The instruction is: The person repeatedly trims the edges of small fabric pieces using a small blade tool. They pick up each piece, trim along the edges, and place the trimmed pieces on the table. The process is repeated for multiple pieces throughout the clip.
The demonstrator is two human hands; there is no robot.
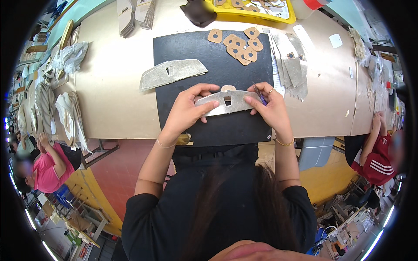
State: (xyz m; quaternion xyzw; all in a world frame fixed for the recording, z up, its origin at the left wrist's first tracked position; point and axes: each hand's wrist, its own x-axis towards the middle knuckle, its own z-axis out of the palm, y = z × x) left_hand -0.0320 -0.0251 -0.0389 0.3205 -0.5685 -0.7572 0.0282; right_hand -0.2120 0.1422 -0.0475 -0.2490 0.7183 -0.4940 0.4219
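Note:
A curved silver leather-like panel [237, 106] with a small cut-out is stretched between my two hands, above a black mat [183, 130]. My left hand [185, 108] pinches its left end, thumb on the front. My right hand [274, 108] grips the right end the same way. A slim tool with a purple part [262, 98] is also tucked in the right fingers; its kind is unclear. Behind the panel's top edge a tan rounded patch [228, 88] sticks up. A similar silver panel [174, 73] lies flat at the mat's left edge.
Several tan patches with keyhole-like holes [235, 47] lie at the mat's far right. Stacked silver panels [292, 69] sit right of it. Farther back are a yellow tray [257, 16] and a dark bundle [199, 13]. People sit at both sides; a grey bin [315, 152] stands below the table.

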